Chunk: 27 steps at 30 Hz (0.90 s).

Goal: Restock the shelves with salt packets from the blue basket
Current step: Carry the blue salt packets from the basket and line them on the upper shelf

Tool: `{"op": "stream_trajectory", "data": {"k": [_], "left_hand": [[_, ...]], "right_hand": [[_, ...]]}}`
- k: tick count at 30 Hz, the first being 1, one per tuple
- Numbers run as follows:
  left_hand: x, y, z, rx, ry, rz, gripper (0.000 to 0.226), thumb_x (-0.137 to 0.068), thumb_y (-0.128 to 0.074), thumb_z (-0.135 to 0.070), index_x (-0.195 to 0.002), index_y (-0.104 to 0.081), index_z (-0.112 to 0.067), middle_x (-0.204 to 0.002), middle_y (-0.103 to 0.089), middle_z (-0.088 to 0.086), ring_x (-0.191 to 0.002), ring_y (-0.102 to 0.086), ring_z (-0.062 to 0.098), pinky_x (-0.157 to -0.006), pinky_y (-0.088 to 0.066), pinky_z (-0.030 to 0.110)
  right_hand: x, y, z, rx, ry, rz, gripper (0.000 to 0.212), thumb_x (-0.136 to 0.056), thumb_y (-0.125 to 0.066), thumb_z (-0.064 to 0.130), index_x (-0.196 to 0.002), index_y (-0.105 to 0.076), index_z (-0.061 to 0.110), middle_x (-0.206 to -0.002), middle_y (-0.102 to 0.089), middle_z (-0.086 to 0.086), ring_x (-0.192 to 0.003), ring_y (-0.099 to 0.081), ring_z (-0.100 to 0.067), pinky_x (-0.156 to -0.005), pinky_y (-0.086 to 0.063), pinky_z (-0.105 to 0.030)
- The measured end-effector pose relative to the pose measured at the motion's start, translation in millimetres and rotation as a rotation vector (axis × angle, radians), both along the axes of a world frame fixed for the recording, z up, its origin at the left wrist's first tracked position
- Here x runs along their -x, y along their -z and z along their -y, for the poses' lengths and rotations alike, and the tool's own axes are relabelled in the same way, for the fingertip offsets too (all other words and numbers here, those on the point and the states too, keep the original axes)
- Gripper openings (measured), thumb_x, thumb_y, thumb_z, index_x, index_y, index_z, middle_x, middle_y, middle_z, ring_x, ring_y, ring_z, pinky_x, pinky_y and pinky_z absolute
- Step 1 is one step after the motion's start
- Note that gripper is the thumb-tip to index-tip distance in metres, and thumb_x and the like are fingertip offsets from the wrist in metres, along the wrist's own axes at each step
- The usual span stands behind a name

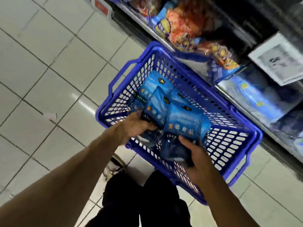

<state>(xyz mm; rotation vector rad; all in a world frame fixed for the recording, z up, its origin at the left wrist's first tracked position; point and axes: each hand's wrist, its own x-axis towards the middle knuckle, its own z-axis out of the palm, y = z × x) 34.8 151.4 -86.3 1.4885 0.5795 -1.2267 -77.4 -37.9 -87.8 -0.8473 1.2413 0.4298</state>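
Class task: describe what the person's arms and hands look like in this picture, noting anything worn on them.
Both forearms are bare with no sleeves in view. The left hand and right hand are ungloved, and no watch, ring or bracelet shows on either wrist.

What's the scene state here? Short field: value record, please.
setting: shop aisle, tiled floor
basket: blue basket on the floor beside the shelves
contents: several blue salt packets inside the basket
left hand: left hand grips a packet in the basket
right hand: right hand grips another packet at the near side
shelves: blurred, hold colourful bags
progress: no packet lifted clear of the basket yet
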Motion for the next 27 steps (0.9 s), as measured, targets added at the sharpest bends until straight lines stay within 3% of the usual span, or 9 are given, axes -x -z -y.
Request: {"op": "stream_trajectory", "data": {"k": [3,6,9,13,15,17,21,25,27], "left_hand": [[19,-72,-18,0.114,-0.174,-0.055,0.040,-0.088,-0.064,0.013,-0.123,-0.065,-0.007,-0.119,-0.073,0.019,-0.112,-0.068,0.040,-0.099,-0.054,0.051],[43,-147,-42,0.189,-0.335,-0.100,0.051,-0.084,-0.066,0.009,-0.132,-0.061,-0.009,-0.123,-0.071,0.019,-0.115,-0.066,0.043,-0.099,-0.054,0.053],[62,-217,-69,0.220,-0.434,-0.116,0.053,-0.076,-0.069,0.008,-0.128,-0.064,-0.004,-0.119,-0.072,0.021,-0.105,-0.072,0.037,-0.080,-0.062,0.042],[74,-307,-107,0.199,-0.395,-0.054,0.055,-0.074,-0.078,0.003,-0.127,-0.065,-0.003,-0.121,-0.071,0.023,-0.110,-0.068,0.043,-0.087,-0.061,0.047],[76,-352,-120,0.178,-0.407,-0.017,0.051,-0.072,-0.079,0.002,-0.121,-0.070,-0.004,-0.116,-0.073,0.022,-0.102,-0.072,0.039,-0.080,-0.063,0.043],[79,-399,-126,0.142,-0.443,0.013,0.049,-0.067,-0.079,0.000,-0.115,-0.073,-0.006,-0.107,-0.077,0.018,-0.090,-0.076,0.031,-0.070,-0.063,0.037],[89,-482,-128,0.121,-0.479,0.103,0.052,-0.066,-0.082,-0.013,-0.117,-0.073,-0.009,-0.106,-0.078,0.012,-0.086,-0.077,0.024,-0.065,-0.061,0.033],[99,-546,-118,0.121,-0.528,0.213,0.040,-0.070,-0.082,-0.023,-0.110,-0.076,-0.018,-0.108,-0.078,0.009,-0.087,-0.077,0.023,-0.063,-0.061,0.033],[99,-570,-110,0.131,-0.556,0.246,0.034,-0.080,-0.076,-0.020,-0.113,-0.073,-0.014,-0.103,-0.079,0.008,-0.080,-0.077,0.023,-0.061,-0.063,0.036]], "right_hand": [[15,-72,-6,-0.039,-0.008,0.031,0.064,-0.060,-0.082,0.010,-0.121,-0.069,0.023,-0.110,-0.077,-0.009,-0.088,-0.077,-0.028,-0.060,-0.062,-0.042],[25,-151,-15,-0.045,-0.052,0.070,0.071,-0.052,-0.083,0.008,-0.120,-0.070,0.021,-0.114,-0.075,-0.015,-0.090,-0.076,-0.033,-0.067,-0.063,-0.047],[27,-231,-17,-0.054,-0.129,0.139,0.071,-0.056,-0.081,0.001,-0.124,-0.068,0.017,-0.115,-0.075,-0.017,-0.098,-0.075,-0.034,-0.069,-0.062,-0.041],[27,-336,-23,-0.092,-0.241,0.222,0.061,-0.061,-0.078,-0.004,-0.121,-0.069,0.006,-0.113,-0.074,-0.021,-0.100,-0.074,-0.036,-0.070,-0.062,-0.038],[25,-386,-27,-0.076,-0.235,0.259,0.057,-0.065,-0.073,-0.005,-0.121,-0.067,0.001,-0.113,-0.074,-0.022,-0.095,-0.075,-0.033,-0.068,-0.062,-0.036],[23,-431,-32,-0.052,-0.218,0.275,0.052,-0.072,-0.070,0.000,-0.124,-0.065,0.001,-0.116,-0.072,-0.021,-0.094,-0.074,-0.033,-0.068,-0.062,-0.040],[29,-503,-39,0.047,-0.159,0.284,0.052,-0.077,-0.070,0.014,-0.128,-0.062,0.002,-0.114,-0.072,-0.021,-0.096,-0.069,-0.037,-0.086,-0.055,-0.063],[38,-554,-29,0.135,-0.168,0.351,0.048,-0.073,-0.078,0.015,-0.118,-0.068,0.002,-0.106,-0.075,-0.019,-0.087,-0.072,-0.036,-0.080,-0.060,-0.057],[41,-577,-22,0.141,-0.171,0.407,0.053,-0.064,-0.086,0.028,-0.113,-0.073,0.010,-0.102,-0.077,-0.013,-0.081,-0.074,-0.032,-0.074,-0.060,-0.049]]}}
